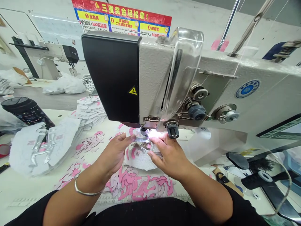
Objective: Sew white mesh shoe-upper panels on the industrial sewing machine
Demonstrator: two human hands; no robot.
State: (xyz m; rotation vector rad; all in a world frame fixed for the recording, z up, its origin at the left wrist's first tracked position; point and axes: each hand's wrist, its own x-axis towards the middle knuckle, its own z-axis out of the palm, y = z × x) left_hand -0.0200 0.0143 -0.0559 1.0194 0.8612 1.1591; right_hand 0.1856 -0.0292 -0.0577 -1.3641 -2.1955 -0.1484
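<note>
Under the presser foot [143,133] of our sewing machine [113,75] lies a white mesh shoe panel [138,158] with silver trim, and our left hand [114,153] and right hand [168,157] sit on either side of the foot. The fingers [127,137] of both hands lie partly open on the panel, though we cannot tell whether they grip it. In front of the foot, pink-and-white cutouts [138,185] lie scattered on the tabletop [18,185], with a pile of white panels [44,147] off to its left.
</note>
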